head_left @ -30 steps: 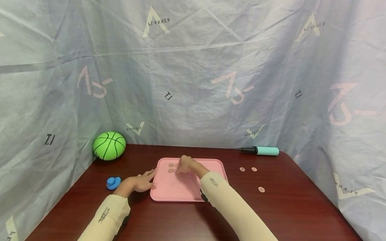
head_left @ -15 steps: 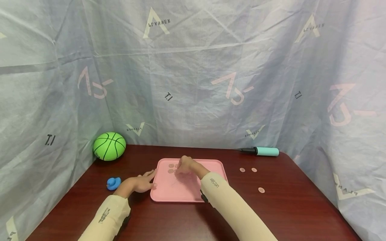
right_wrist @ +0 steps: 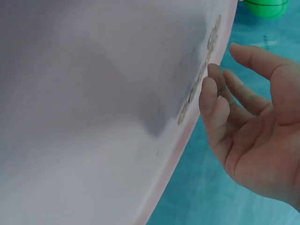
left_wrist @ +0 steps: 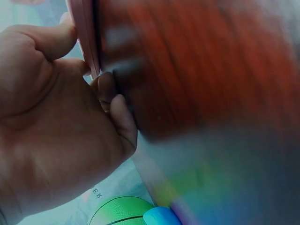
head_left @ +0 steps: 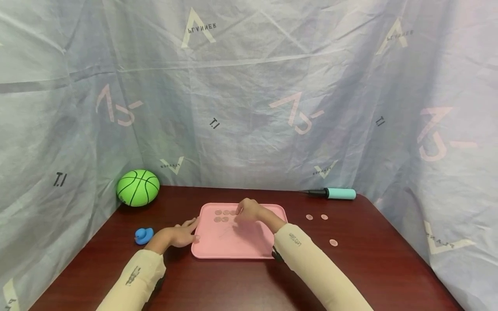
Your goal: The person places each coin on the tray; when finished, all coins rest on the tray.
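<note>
Several coins (head_left: 226,212) lie in two short rows near the back left of a pink tray (head_left: 233,246). Just right of them is my right hand (head_left: 249,211), above the tray. In the right wrist view the thumb of this right hand (right_wrist: 258,126) stands apart from the loosely bent fingers, with nothing between them. The coins (right_wrist: 213,38) show there as a line along the tray's edge. At the tray's left side, my left hand (head_left: 179,235) holds the rim (left_wrist: 86,37), thumb on the inner side and some fingers curled on the outer side.
Three more coins lie right of the tray, one of them a nearer coin (head_left: 333,242). A turquoise hand pump (head_left: 340,193) is at the back right. A green ball (head_left: 138,188) and a blue rubber duck (head_left: 144,236) sit to the left. Grey cloth (head_left: 249,108) hangs behind.
My right hand has let go of a coin and moved right and slightly up, uncovering coins in both rows. The left hand stays at the tray's rim.
</note>
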A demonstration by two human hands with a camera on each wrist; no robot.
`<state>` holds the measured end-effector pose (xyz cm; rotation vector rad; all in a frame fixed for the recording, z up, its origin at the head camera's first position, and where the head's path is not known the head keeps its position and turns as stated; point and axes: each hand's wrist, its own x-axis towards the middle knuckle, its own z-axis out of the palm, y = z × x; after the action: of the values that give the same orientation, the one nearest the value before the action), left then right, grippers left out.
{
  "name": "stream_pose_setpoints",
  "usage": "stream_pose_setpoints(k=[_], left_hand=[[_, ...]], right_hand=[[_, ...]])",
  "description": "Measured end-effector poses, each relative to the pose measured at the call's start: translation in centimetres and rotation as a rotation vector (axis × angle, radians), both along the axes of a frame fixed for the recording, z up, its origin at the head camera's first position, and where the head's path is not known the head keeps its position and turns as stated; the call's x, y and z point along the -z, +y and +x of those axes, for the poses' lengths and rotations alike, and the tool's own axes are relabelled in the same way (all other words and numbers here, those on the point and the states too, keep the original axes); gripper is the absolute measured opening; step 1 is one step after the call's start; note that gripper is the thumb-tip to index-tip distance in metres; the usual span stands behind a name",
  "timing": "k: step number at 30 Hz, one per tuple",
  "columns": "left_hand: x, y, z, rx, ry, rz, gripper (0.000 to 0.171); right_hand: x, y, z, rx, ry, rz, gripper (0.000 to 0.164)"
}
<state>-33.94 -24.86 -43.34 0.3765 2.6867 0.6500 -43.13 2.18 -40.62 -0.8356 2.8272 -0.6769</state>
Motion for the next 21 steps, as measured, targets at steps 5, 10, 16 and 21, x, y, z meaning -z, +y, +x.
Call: stream_pose_setpoints(k=[5,10,16,21], left_hand=[[-0.7,0.3,0.3,0.01,0.007,0.0,0.077],[-1.2,0.4,0.7,0.021,0.016,-0.004,0.075],[-1.2,0.5,0.8,0.027,0.021,-0.006,0.074],[-1.3,0.4,0.7,0.028,0.016,-0.002,0.075]], right_hand=[[-0.4,2.1,0.3,-0.016,0.01,-0.04,0.015],[-0.7,4.1,0.4,-0.022,0.021,-0.07,0.02],[-0.2,6.7,0.4,0.005,0.115,-0.138,0.015],[0.1,8.7,0.3,0.084,0.192,-0.217,0.01]])
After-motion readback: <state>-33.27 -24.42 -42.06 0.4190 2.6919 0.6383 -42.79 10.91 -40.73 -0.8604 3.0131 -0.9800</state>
